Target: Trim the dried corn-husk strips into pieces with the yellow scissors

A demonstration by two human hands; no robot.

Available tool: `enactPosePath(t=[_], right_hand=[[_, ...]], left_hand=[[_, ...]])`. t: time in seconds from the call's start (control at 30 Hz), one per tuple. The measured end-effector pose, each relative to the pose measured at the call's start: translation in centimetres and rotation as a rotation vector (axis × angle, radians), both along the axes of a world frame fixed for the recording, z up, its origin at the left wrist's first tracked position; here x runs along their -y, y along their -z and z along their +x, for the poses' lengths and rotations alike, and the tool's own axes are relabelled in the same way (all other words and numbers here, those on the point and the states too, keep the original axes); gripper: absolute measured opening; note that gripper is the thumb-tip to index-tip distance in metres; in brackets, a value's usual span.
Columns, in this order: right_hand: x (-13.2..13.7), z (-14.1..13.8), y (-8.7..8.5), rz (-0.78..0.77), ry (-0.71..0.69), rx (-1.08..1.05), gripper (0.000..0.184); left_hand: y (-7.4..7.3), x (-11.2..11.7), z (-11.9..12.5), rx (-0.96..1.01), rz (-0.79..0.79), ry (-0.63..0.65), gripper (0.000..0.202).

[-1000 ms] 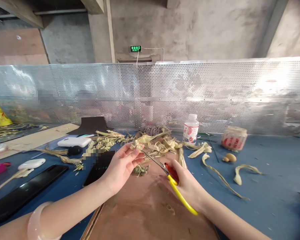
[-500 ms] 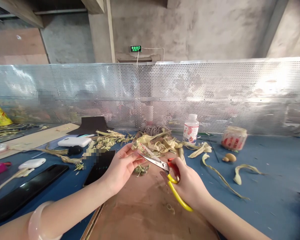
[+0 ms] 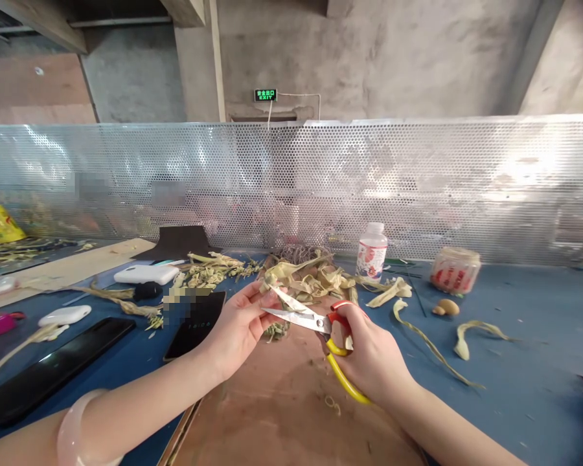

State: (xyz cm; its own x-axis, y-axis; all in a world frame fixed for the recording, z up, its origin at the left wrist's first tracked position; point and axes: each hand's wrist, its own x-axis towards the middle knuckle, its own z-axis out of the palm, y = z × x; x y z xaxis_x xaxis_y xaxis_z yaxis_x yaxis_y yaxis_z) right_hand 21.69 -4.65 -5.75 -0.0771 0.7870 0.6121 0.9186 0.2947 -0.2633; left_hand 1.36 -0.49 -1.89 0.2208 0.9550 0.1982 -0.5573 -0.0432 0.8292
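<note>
My right hand (image 3: 372, 349) is wrapped round the handles of a pair of scissors (image 3: 347, 380), one yellow and one red. Their silver blades stand apart and point left, with the tips close to my left fingers. Between the fingertips of my left hand (image 3: 236, 333) is a pale dried plant strip, partly hidden by the fingers and the upper blade. Just behind the hands lies a heap of dried, pale yellow-green husk-like strips (image 3: 315, 278). A small clump of green-grey clippings (image 3: 276, 331) sits below the blades on the brown board (image 3: 282, 408).
Left of the board are a dark phone (image 3: 194, 327), another black phone (image 3: 53, 372), white cases (image 3: 146, 275) and more plant scraps (image 3: 206, 272). A white bottle (image 3: 371, 252), a jar (image 3: 455, 270) and loose strips (image 3: 432, 346) stand or lie right. A perforated metal screen (image 3: 291, 175) closes the back.
The scissor blades have opened wider, the lower blade's tip shifting down and left. My left hand stays nearly in place with its pinch.
</note>
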Motion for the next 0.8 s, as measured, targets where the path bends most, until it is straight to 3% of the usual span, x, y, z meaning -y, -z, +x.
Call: enactPosePath(t=[0.8], right_hand=[[-0.17, 0.16, 0.00, 0.159, -0.025, 0.120, 0.015]], left_hand=[[-0.11, -0.09, -0.10, 0.015, 0.057, 0.023, 0.019]])
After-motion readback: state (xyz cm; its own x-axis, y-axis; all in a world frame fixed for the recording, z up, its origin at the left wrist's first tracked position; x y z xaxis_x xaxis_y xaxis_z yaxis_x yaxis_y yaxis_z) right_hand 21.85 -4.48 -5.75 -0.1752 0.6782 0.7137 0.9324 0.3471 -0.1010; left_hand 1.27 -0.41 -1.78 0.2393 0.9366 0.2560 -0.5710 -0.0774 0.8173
